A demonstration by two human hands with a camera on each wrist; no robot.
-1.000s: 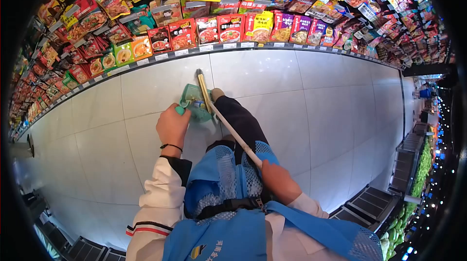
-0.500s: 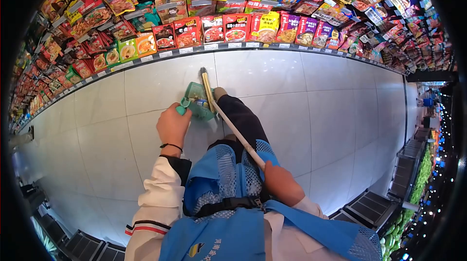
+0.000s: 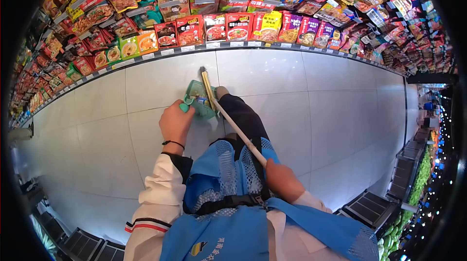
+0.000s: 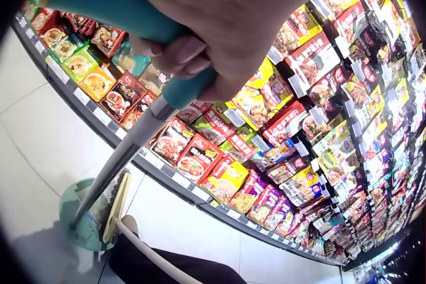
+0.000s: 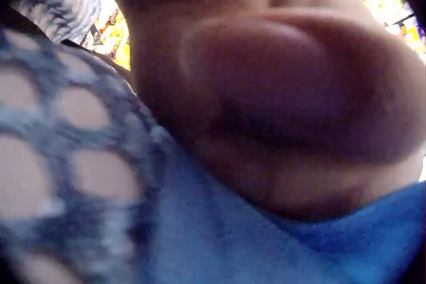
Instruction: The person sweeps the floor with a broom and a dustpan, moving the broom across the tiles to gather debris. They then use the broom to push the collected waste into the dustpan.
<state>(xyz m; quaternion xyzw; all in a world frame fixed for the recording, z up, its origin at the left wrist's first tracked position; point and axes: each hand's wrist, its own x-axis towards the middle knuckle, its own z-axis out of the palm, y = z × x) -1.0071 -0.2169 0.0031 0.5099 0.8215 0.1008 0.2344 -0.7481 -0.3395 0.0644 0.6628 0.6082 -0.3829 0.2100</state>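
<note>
My left hand (image 3: pixel 175 122) grips the green handle (image 4: pixel 183 91) of a long-handled dustpan. A metal pole (image 4: pixel 126 151) runs down from that handle to the green pan (image 3: pixel 193 87) on the floor. Small blue and pale bits of litter (image 3: pixel 201 100) lie inside the pan. Lower down by my waist, my right hand (image 3: pixel 283 179) holds the pale stick (image 3: pixel 238 132) of a broom. The broom's yellow head (image 3: pixel 207 86) lies across the pan's right side, with dark bristles (image 4: pixel 118 197) towards the litter. In the right wrist view, the fingers (image 5: pixel 286 84) are blurred and close up, and the stick is hidden.
A long shelf of seasoning packets (image 3: pixel 238 27) curves across the far side, its price-tag edge (image 3: pixel 211 45) low over the pale tiled floor (image 3: pixel 262 69). My shoe (image 3: pixel 221 91) stands right beside the pan. Dark crates (image 3: pixel 369 207) and green vegetables (image 3: pixel 421 173) are behind at the right.
The head view has shifted slightly, so the shelf, pan and broom head sit a little further right in it. Both hands keep their grips, and the broom head stays against the pan.
</note>
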